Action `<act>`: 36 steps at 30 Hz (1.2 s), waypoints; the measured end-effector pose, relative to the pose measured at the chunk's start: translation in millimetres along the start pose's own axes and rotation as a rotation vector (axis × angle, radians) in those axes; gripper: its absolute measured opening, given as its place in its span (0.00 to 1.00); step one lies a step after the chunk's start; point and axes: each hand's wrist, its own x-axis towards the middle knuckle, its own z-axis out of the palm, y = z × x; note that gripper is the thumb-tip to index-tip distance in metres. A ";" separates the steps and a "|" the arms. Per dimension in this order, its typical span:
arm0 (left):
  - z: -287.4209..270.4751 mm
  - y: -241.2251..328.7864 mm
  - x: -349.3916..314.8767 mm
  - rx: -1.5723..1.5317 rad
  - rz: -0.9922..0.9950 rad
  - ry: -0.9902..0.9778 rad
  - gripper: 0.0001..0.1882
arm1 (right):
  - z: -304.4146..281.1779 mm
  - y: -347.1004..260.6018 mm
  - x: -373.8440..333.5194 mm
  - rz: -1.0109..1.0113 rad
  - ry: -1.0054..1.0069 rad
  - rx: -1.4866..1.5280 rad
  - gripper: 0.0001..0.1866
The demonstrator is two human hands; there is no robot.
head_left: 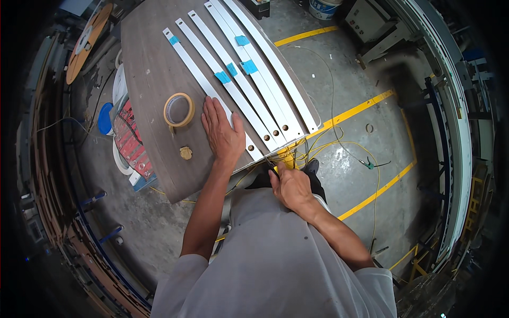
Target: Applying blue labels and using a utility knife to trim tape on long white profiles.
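Observation:
My left hand (221,132) lies flat with its fingers stretched out on the leftmost white strip (192,67), holding it against the brown board tabletop (154,69). Several more long white strips (254,107) lie to its right, with round holes near their ends and pieces of blue tape (249,67) stuck on some. Just off the table's near edge, my right hand (292,186) is closed around something mostly hidden by the fingers; a small dark part shows by the thumb. To the left of my left hand rests a roll of tan tape (167,109), with a crumpled tan wad (185,153) below it.
Yellow cables (318,143) tangle on the grey floor beyond my right hand, near yellow floor lines (366,108). A thin hose with a green fitting (368,165) lies at right. Left of the table are a red slotted item (130,140) and a blue round lid (105,119). Racks line both sides.

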 end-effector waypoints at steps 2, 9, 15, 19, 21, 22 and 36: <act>-0.3 -0.2 -0.5 -0.002 0.007 0.003 0.33 | 2.7 -1.8 -1.5 0.030 -0.017 0.017 0.12; -0.7 -17.3 -0.2 -0.079 -0.026 0.053 0.32 | -3.3 2.7 -12.1 0.098 -0.017 -0.021 0.13; -25.1 -32.4 -8.6 -0.059 -0.001 0.066 0.30 | -27.8 -1.9 -2.7 0.118 0.107 0.060 0.16; -41.8 -10.3 -5.5 -0.037 0.191 0.059 0.25 | -17.2 0.0 27.3 -0.017 0.266 -0.077 0.24; -45.3 9.9 -6.6 -0.044 0.313 -0.050 0.24 | -9.9 3.3 29.0 -0.068 0.217 -0.033 0.25; -46.6 14.3 -7.5 -0.053 0.440 -0.170 0.23 | -9.2 0.8 24.6 -0.094 0.212 -0.025 0.26; -55.5 -4.1 -15.9 -0.117 0.452 -0.306 0.24 | 11.9 -2.0 28.5 -0.113 0.324 -0.042 0.18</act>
